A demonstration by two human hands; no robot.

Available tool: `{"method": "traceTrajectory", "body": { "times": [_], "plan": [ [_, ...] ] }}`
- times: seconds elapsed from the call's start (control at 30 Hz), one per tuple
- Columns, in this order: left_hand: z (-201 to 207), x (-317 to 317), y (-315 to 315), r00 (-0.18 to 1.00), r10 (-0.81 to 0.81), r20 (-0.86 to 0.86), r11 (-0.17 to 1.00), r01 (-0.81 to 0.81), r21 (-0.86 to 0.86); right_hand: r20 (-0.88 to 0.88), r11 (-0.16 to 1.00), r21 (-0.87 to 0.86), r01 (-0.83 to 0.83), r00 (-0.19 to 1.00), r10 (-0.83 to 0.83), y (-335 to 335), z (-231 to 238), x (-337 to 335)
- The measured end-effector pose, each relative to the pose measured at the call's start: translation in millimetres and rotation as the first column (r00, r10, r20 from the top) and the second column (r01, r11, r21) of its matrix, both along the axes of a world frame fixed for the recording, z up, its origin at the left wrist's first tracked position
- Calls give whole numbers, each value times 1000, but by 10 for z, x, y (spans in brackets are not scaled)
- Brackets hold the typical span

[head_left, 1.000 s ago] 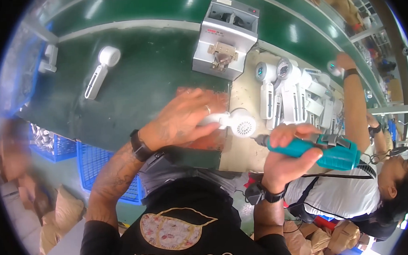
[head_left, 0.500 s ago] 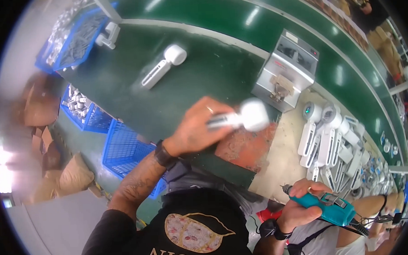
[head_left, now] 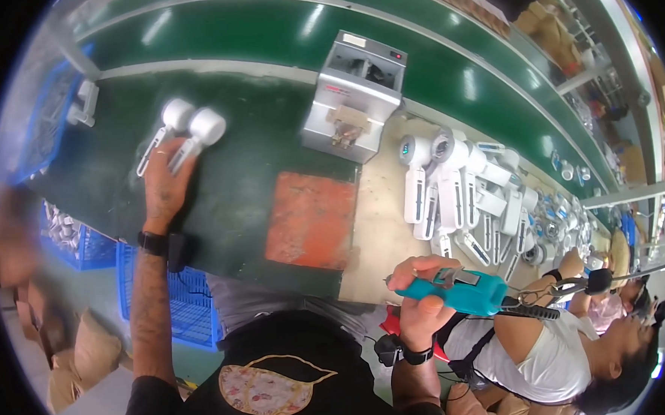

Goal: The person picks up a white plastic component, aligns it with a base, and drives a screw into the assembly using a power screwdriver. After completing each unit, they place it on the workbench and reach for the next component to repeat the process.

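Observation:
My left hand [head_left: 167,182] is closed on the handle of a white handheld fan [head_left: 208,127], with a round drum-like head and a slim handle. Right beside it on the green tabletop [head_left: 227,205] lies a second white fan [head_left: 178,114], also with its head pointing away from me. Whether the held fan rests on the table I cannot tell. My right hand [head_left: 422,308] grips a teal electric screwdriver [head_left: 468,292] above the near edge of the bench. Its cable runs off to the right, and its tip points left.
An orange-red mat [head_left: 311,221] lies mid-bench. Behind it stands a grey metal machine [head_left: 353,97]. Several white fans [head_left: 452,190] are heaped on the right. Blue baskets [head_left: 173,302] sit at the left below the table. A person in a white top [head_left: 550,346] works close on my right.
My left hand has carried the fan leftward from over the mat to beside the other fan. My right hand still holds the screwdriver. The view has turned to the right.

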State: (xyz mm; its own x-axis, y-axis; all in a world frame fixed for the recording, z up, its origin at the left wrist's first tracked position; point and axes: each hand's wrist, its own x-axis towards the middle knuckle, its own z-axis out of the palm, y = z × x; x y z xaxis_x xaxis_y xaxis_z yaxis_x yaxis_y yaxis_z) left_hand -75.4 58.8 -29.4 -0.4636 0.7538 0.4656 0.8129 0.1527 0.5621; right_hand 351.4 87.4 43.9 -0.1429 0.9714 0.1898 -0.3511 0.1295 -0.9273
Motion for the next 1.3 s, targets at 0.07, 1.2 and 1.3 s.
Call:
{"method": "traceTrajectory", "body": {
  "times": [0.07, 1.2, 1.3],
  "plan": [
    [-65, -73, 41, 1000, 31, -5, 1000, -31, -4, 161, 996, 65, 55, 985, -65, 0, 77, -52],
    [696, 3252, 1923, 820, -567, 77, 768, 560, -312, 108, 997, 67, 26, 994, -33, -200, 70, 376],
    [747, 3101, 1832, 808, -575, 130, 735, 579, -353, 131, 998, 57, 14, 991, -22, -151, 62, 340]
  ]
}}
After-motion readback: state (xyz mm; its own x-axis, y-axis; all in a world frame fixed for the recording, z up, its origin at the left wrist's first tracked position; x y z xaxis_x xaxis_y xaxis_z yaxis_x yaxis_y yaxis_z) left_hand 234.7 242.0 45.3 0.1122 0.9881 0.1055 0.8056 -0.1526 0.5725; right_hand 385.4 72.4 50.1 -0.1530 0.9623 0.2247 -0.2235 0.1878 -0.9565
